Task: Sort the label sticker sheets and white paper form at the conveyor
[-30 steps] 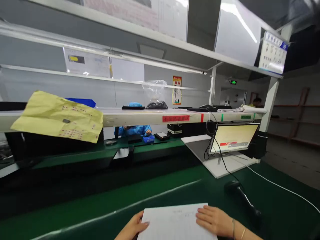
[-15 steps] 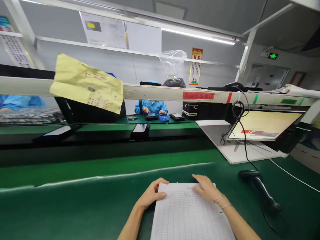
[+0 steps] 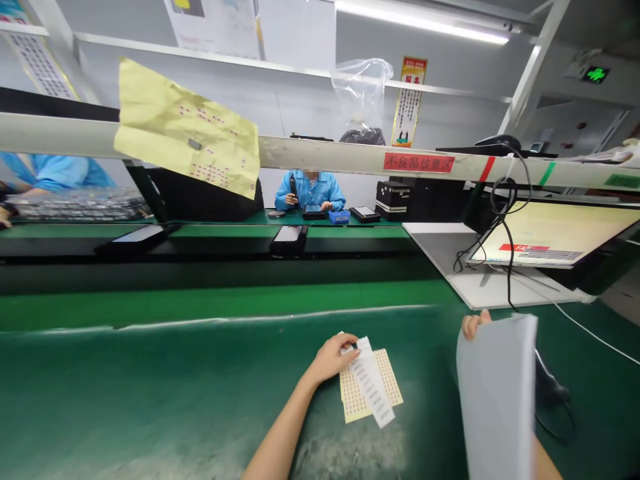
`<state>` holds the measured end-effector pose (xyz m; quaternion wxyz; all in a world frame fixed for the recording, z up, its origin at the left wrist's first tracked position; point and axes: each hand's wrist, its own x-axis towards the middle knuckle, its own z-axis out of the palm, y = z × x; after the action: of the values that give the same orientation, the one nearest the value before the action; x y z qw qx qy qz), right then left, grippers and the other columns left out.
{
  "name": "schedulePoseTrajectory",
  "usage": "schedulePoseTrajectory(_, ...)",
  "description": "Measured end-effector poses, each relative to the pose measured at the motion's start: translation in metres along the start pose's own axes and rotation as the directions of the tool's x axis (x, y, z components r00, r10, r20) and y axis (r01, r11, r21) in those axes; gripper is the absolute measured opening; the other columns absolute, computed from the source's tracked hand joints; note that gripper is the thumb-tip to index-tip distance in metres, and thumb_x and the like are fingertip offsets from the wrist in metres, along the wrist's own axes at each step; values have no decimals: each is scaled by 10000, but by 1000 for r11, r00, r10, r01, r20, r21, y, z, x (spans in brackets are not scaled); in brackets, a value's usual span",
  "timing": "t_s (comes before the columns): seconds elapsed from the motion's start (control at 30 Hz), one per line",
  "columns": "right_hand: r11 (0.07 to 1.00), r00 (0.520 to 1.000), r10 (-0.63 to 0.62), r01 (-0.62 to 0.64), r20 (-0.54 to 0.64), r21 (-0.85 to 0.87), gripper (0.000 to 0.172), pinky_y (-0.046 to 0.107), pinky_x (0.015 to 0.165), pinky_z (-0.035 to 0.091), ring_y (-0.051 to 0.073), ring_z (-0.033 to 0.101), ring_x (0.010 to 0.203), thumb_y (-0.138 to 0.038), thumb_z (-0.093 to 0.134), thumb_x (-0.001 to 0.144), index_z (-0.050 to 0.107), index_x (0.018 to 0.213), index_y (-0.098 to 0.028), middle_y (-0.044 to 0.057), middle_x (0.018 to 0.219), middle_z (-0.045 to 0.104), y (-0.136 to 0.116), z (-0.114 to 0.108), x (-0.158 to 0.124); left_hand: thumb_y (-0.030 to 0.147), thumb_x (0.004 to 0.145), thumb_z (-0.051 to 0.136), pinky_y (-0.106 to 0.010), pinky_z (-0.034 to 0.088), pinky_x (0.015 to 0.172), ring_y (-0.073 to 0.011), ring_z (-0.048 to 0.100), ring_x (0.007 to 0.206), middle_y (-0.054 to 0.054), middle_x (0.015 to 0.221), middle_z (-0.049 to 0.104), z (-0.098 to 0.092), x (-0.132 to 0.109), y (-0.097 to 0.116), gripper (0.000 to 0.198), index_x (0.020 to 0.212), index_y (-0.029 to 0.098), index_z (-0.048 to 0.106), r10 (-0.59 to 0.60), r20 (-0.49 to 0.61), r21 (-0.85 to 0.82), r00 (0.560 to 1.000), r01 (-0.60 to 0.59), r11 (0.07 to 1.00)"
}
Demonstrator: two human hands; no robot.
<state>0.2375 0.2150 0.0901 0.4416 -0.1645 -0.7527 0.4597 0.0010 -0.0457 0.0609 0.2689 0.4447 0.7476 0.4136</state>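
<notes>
left hand [image 3: 333, 360] on label strip [image 3: 373, 383], right hand [image 3: 474, 325] lifting paper [image 3: 497, 400]

The scene is seen from a single head-worn camera, aimed forward and slightly down across the green surface [image 3: 150, 373]. The near edge is viewed closely, the shelf rail [image 3: 350, 157] further off. No second view is provided.

label sheet [image 3: 370, 390] on mat [image 3: 150, 393] | monitor [image 3: 555, 237] behind-right | shelf [image 3: 325, 157] above

Monitor [image 3: 550, 237] on stand, yellow sheet [image 3: 187, 130] over rail, perhaps scanner [image 3: 550, 387].
</notes>
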Motion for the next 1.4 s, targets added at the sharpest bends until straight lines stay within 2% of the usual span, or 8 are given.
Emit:
schedulePoseTrajectory(0.13, 992, 993, 79, -87, 89, 87, 621, 266, 512, 336, 122, 334, 495, -631, 202, 959, 298, 544, -179, 10, 516, 322, -9, -8, 8, 411, 745, 577, -418, 285, 998, -289, 403, 1122, -157, 1206, 495, 5, -5, 6, 582, 1233, 97, 544, 53, -13, 273, 999, -47, 961)
schedulePoseTrajectory(0.3, 980, 979, 170, -157, 109, -119, 678, 293, 490, 250, 132, 293, 476, -776, 338, 824, 272, 482, -195, 24, 482, 302, 0, 23, 16, 499, 669, 688, -577, 45, 1069, -394, 135, 1372, -167, 1491, 205, 11, -14, 7, 726, 1327, 270, 481, 3, 105, 451, 995, -50, 891)
schedulePoseTrajectory(0.47, 915, 956, 167, -59, 242, -400, 726, 325, 621, 223, 161, 310, 523, -840, 300, 719, 281, 438, -171, 46, 464, 355, 20, 71, 9, 273, 810, 567, -532, 195, 1040, -314, 386, 1264, -108, 1319, 501, 12, -10, -7, 260, 1044, 202, 654, 57, -64, 469, 996, -20, 883)
schedulePoseTrajectory(0.67, 880, 901, 185, 26, 392, -475, 691, 346, 693, 276, 190, 376, 571, -775, 177, 779, 282, 473, -164, 44, 502, 419, 35, 106, -4, 303, 864, 435, -392, 347, 892, -248, 537, 988, -90, 992, 643, -11, -7, -29, 268, 885, 146, 651, 40, -477, 246, 878, 89, 965)
schedulePoseTrajectory(0.9, 835, 917, 133, 101, 377, -542, 613, 391, 750, 290, 248, 459, 664, -637, 132, 839, 359, 478, -196, 76, 563, 492, 32, 122, -10, 583, 812, 431, -295, 363, 664, -185, 499, 706, -72, 740, 586, -31, -7, -33, 503, 829, 109, 597, -79, -683, -171, 727, -53, 984)
schedulePoseTrajectory(1.0, 839, 905, 120, 128, 409, -529, 562, 359, 766, 329, 211, 460, 655, -587, 68, 855, 271, 516, -187, 76, 572, 465, 36, 119, -9, 702, 752, 439, -289, 385, 662, -182, 507, 716, -97, 758, 590, -38, -5, -36, 643, 859, 82, 571, -173, -710, -368, 682, -151, 917)
schedulePoseTrajectory(1.13, 786, 839, 157, 214, 521, -580, 476, 352, 737, 314, 194, 450, 671, -451, 151, 871, 358, 537, -182, 71, 637, 510, 46, 105, -10, 785, 655, 487, -307, 449, 654, -197, 567, 727, -153, 855, 635, -41, -2, -36, 806, 1006, 61, 521, -310, -669, -604, 675, -252, 756)
schedulePoseTrajectory(1.4, 685, 722, 261, 329, 640, -650, 273, 378, 817, 321, 200, 491, 831, -199, 373, 872, 567, 691, -134, 65, 812, 563, 27, 88, -16, 748, 490, 672, -274, 446, 527, -173, 565, 594, -109, 728, 642, -38, 6, -33, 773, 877, 93, 536, -430, -611, -759, 664, -337, 558)
